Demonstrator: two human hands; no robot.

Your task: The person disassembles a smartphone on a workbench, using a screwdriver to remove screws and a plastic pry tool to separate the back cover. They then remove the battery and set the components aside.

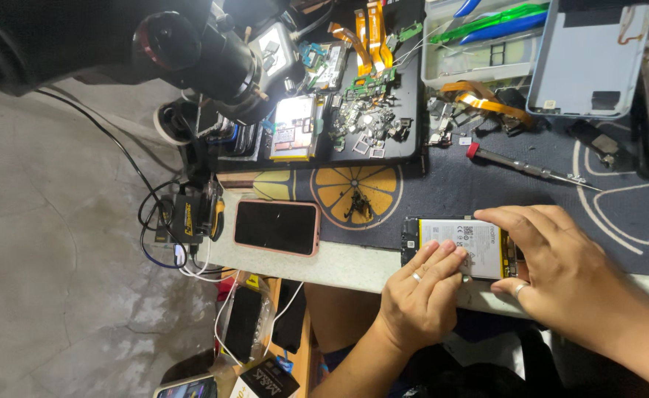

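Observation:
An opened phone (463, 242) lies near the table's front edge, its back off and a white battery showing. My left hand (420, 295) rests its fingertips on the near part of the battery. My right hand (553, 265) curls over the phone's right end, index finger laid along the far edge. Each hand wears a ring. Neither hand holds a tool.
A pink-cased phone (276, 226) lies screen-up to the left. A red-handled screwdriver (523, 166) rests on the dark mat (450, 184). Behind are a microscope (214, 51), a black tray of small parts (369, 125), orange flex cables (479, 99) and a pale-blue phone back cover (590, 59).

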